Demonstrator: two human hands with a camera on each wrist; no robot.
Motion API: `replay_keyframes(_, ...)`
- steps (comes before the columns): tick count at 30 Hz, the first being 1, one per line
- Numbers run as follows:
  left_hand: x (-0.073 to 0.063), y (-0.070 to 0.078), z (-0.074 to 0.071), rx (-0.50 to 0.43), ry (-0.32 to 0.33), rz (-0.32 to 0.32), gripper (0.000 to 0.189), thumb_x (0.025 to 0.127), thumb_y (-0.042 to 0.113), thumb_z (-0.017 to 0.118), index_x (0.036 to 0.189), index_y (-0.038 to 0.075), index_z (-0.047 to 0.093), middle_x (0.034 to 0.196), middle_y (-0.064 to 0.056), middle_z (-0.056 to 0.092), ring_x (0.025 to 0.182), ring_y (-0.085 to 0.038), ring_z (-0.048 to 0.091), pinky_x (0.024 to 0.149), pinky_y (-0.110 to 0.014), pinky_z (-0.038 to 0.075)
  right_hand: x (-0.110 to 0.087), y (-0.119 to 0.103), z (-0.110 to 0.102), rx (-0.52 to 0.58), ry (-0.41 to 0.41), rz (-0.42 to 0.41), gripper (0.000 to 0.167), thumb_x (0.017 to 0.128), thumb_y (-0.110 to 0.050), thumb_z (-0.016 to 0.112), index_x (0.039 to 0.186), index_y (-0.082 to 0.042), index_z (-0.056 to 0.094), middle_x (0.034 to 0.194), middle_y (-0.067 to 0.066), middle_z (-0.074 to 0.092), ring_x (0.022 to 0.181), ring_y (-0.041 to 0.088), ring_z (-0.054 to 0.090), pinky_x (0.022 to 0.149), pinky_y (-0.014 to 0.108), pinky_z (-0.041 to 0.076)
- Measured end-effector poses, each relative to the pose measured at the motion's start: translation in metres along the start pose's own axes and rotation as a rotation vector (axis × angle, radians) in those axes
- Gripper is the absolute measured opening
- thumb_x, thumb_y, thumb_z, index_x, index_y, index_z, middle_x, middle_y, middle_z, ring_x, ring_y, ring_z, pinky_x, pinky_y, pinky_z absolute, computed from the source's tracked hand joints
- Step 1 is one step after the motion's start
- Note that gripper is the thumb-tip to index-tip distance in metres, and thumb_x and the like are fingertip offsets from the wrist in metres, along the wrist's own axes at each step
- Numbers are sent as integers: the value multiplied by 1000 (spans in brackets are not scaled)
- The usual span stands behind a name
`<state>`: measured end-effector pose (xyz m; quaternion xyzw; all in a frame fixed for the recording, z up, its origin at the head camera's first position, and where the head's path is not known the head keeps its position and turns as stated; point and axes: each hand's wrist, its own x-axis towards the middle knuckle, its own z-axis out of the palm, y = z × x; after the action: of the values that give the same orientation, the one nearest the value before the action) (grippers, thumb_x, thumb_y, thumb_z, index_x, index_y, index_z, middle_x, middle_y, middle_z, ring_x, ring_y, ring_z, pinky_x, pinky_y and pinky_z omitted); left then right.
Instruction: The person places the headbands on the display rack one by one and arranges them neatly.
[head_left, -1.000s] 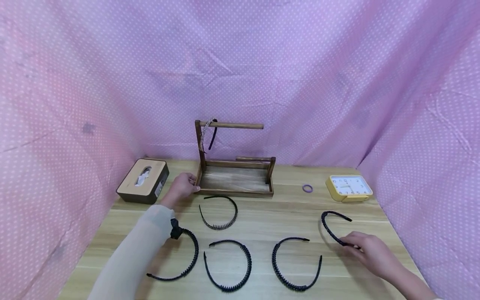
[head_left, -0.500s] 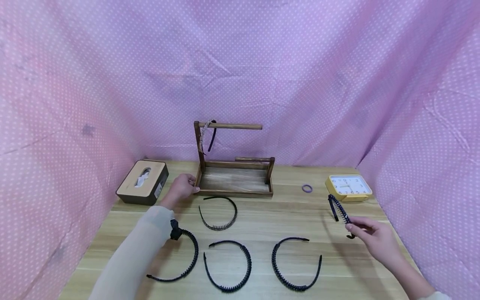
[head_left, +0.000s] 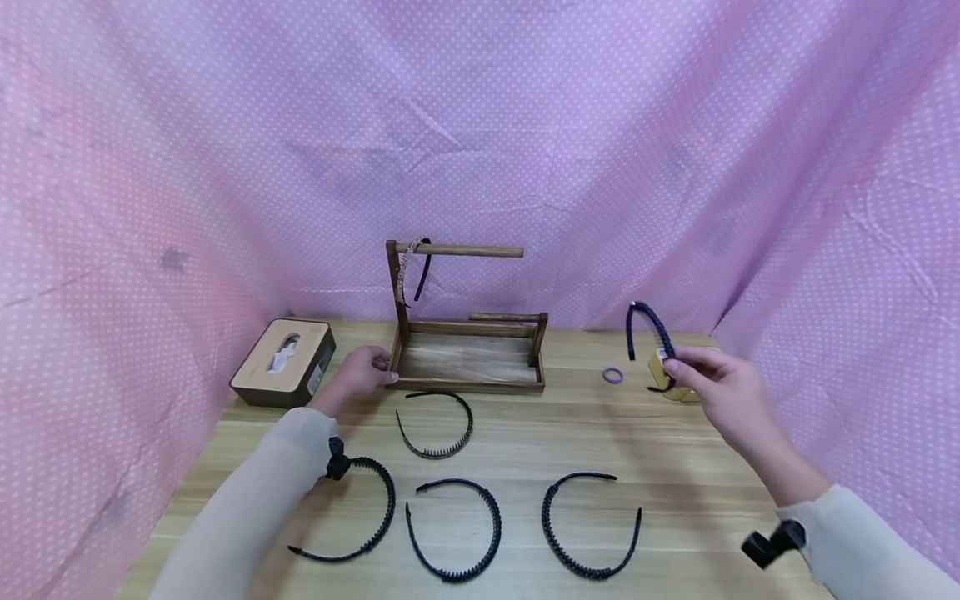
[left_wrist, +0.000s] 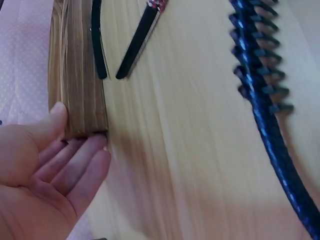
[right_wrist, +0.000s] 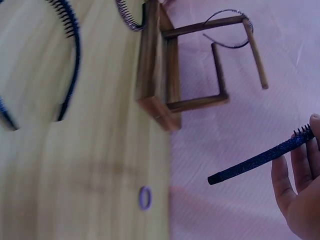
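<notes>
My right hand (head_left: 720,396) holds a dark headband (head_left: 654,325) in the air at the right, pinched between thumb and fingers. In the right wrist view, one arm of this headband (right_wrist: 260,162) juts out past the fingers, with small teeth near the thumb. At the left end of a brown wooden rack (head_left: 468,385), my left hand (head_left: 360,372) grips the corner. The left wrist view has the thumb on one face of the rack's wood (left_wrist: 82,75) and the fingers bent at its end. One glittery headband (head_left: 406,271) hangs on the rack's upper bar.
Several dark headbands lie on the table, including a thin toothed one (head_left: 468,425) before the rack and one (head_left: 551,533) at the front right. A tissue box (head_left: 262,358) stands left. A purple hair tie (head_left: 612,376) and a partly hidden yellow clock (head_left: 657,367) are right.
My right hand has lifted the headband off the table area, up and slightly leftward, turning it upright, and now covers most of the clock. The left hand stays at the rack.
</notes>
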<state>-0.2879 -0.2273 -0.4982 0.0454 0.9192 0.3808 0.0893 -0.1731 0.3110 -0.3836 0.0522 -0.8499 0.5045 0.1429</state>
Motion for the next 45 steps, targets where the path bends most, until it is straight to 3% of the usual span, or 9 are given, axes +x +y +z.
replay_keyframes(6, -4, -16, -7, -70, -26, 29, 54, 94, 14, 74, 137, -13, 55, 128, -31, 65, 118, -43, 63, 97, -48, 57, 39, -29, 31, 193, 1, -50, 32, 94, -9, 76, 117, 11, 70, 89, -8, 78, 79, 2, 71, 73, 16, 59)
replay_keyframes(14, -3, -23, -8, -226, -70, -15, 58, 94, 9, 73, 141, -13, 49, 134, -33, 59, 112, -36, 66, 85, -40, 62, 85, -54, 74, 478, -3, -10, 13, 91, -3, 77, 104, -4, 77, 86, -8, 75, 78, 3, 70, 73, 19, 60)
replay_keyframes(20, -1, -19, -6, -225, -67, -37, 56, 94, 7, 73, 141, -13, 49, 133, -32, 60, 111, -35, 66, 85, -41, 62, 111, -70, 106, 489, -40, 27, 29, 92, -2, 75, 117, 10, 69, 88, -9, 74, 81, 5, 70, 75, 22, 61)
replay_keyframes(24, 1, -17, -6, -205, -76, -43, 58, 94, 7, 73, 143, -13, 47, 134, -32, 60, 110, -35, 67, 84, -40, 62, 125, -78, 128, 473, -41, 72, 36, 93, -5, 75, 123, 12, 65, 89, -9, 72, 82, 5, 69, 76, 23, 62)
replay_keyframes(31, 3, -12, -6, -193, -89, -53, 58, 95, 6, 71, 143, -13, 46, 134, -32, 59, 111, -36, 67, 85, -41, 61, 138, -89, 170, 509, -14, 137, 33, 93, -6, 76, 121, 9, 68, 92, -1, 71, 84, 8, 70, 82, 34, 63)
replay_keyframes(36, 2, -9, -3, -180, -90, -53, 56, 95, 5, 71, 142, -13, 48, 132, -31, 60, 110, -36, 67, 85, -39, 61, 139, -99, 200, 598, -8, 206, 30, 92, -4, 76, 118, 8, 69, 94, 3, 69, 86, 14, 71, 85, 41, 63)
replay_keyframes(45, 3, -4, -4, -156, -82, -42, 54, 93, 5, 73, 139, -13, 51, 131, -31, 61, 113, -37, 64, 82, -37, 61, 144, -109, 242, 659, -29, 266, 21, 90, -1, 77, 110, 2, 71, 94, 5, 69, 91, 21, 71, 84, 44, 63)
